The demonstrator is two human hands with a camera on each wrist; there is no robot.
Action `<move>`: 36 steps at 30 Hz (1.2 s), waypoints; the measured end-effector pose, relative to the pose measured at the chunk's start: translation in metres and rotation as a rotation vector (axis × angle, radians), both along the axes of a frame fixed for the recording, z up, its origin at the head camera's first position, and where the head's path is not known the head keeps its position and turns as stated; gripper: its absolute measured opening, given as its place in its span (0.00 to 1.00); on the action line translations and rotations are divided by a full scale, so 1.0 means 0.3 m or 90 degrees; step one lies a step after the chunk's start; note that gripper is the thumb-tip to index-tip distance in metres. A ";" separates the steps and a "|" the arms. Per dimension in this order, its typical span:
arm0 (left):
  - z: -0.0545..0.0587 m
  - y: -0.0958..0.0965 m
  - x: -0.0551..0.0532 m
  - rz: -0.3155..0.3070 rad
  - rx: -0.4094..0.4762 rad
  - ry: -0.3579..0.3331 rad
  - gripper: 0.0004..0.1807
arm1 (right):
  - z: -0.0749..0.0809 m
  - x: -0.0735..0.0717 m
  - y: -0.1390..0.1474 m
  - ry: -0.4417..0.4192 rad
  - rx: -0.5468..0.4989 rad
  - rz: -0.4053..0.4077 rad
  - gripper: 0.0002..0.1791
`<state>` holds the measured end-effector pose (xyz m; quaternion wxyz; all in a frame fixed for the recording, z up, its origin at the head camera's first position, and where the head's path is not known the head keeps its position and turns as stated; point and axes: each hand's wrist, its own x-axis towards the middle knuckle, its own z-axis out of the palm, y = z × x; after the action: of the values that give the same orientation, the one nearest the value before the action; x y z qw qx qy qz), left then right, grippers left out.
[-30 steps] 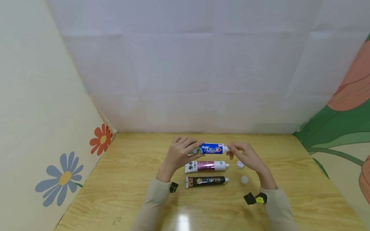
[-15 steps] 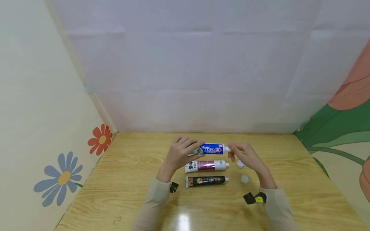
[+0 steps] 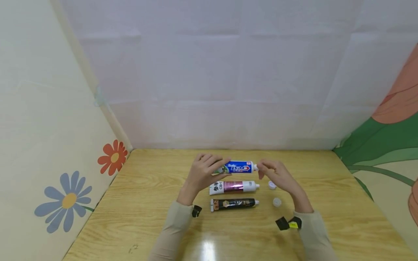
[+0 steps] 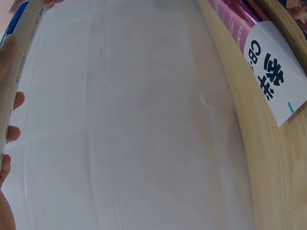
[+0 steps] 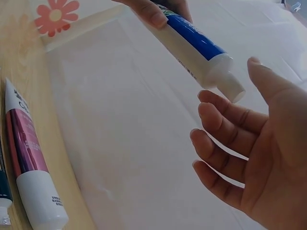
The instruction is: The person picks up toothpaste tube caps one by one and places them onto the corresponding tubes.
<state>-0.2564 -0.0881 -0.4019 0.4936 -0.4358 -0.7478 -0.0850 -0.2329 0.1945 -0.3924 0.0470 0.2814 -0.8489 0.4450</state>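
Over the table, my left hand grips a blue and white Crest toothpaste tube by its tail half, with its capped end pointing right. The tube's white cap sits on its neck in the right wrist view. Around that cap my right hand is spread, thumb on one side and fingers on the other, with gaps between them and the cap. In the left wrist view, left fingertips wrap the pale back of the tube. A pink and white toothpaste tube and a black toothpaste tube lie uncapped below, side by side.
Two loose white caps lie on the wooden table, right of the two lying tubes. A pale cloth hangs along the back edge of the table. Panels painted with flowers stand at both sides.
The toothpaste tube has risen very slightly in the left hand. The right hand's fingers have shifted a little at the cap. The lying tubes and loose caps stay put.
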 end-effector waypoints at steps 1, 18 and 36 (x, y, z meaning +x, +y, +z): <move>0.000 0.000 0.000 0.001 0.000 0.000 0.27 | -0.004 -0.002 0.003 -0.002 0.005 -0.007 0.12; -0.004 -0.014 0.001 0.002 0.004 0.005 0.28 | 0.003 0.000 0.017 0.006 -0.005 -0.028 0.11; -0.011 -0.034 -0.003 0.008 -0.004 -0.001 0.29 | -0.006 -0.011 -0.003 0.029 -0.009 -0.003 0.06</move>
<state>-0.2571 -0.0982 -0.4052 0.4922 -0.4325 -0.7512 -0.0796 -0.2362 0.1935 -0.3941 0.0690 0.2891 -0.8450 0.4445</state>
